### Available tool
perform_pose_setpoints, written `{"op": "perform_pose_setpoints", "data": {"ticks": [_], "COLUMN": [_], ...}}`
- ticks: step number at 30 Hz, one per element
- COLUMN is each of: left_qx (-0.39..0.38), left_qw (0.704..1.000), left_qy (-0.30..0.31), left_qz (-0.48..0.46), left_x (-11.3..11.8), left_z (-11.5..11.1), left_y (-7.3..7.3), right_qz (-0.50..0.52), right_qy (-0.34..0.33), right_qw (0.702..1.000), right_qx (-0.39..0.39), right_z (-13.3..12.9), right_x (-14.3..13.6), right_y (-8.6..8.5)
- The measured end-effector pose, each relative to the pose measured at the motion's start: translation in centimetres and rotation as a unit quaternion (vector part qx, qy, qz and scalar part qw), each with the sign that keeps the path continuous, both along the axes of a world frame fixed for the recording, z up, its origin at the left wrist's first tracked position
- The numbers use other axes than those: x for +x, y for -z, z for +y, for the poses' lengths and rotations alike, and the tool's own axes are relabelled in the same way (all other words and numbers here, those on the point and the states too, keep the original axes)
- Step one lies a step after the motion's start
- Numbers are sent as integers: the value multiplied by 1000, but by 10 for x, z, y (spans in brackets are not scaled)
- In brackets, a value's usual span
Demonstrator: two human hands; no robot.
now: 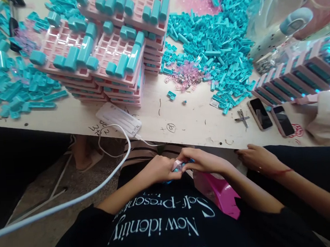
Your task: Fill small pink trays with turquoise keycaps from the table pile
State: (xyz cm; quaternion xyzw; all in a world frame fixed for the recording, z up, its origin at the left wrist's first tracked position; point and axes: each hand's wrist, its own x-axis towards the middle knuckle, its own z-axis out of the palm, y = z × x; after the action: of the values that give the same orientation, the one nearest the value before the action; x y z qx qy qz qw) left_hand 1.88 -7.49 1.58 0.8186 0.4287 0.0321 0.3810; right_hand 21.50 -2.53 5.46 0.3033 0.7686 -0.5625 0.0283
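Observation:
In my lap, just below the table's front edge, my left hand (160,168) and my right hand (200,160) meet with bent, closed fingers. Between them they grip a small pink and teal plastic piece (178,165); the fingers hide most of it, so its exact kind does not show. On the table (190,127) in front of me are a small teal plastic part (171,95) and stacks of pink grid trays (115,63) holding teal pieces.
Teal parts (212,41) lie heaped at the back, with clear pink bits (188,75) beside them. A white power bank (119,119) with a cable (87,193), nail clippers (242,119) and two phones (259,114) rest near the edge. Another person's hand (259,161) is at right.

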Motion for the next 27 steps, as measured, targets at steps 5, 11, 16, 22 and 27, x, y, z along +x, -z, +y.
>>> {"op": "perform_pose_setpoints", "data": {"ticks": [5, 11, 16, 22, 27], "left_qx": [49, 121, 130, 149, 151], "left_qw": [999, 992, 989, 983, 981], "left_qy": [6, 17, 61, 97, 116], "left_qz": [3, -23, -25, -40, -46], "left_x": [2, 5, 2, -5, -7], "left_z": [-3, -8, -8, -5, -6], "left_y": [6, 22, 39, 48, 51], "right_qz": [5, 3, -6, 20, 23], "right_qy": [8, 5, 6, 1, -9], "right_qw": [1000, 1000, 1000, 1000, 1000], "right_qx": [-11, -29, -29, -8, 2], "right_z": [-2, -6, -12, -15, -18], "right_x": [1, -2, -6, -10, -12], "right_y": [2, 10, 26, 34, 37]}}
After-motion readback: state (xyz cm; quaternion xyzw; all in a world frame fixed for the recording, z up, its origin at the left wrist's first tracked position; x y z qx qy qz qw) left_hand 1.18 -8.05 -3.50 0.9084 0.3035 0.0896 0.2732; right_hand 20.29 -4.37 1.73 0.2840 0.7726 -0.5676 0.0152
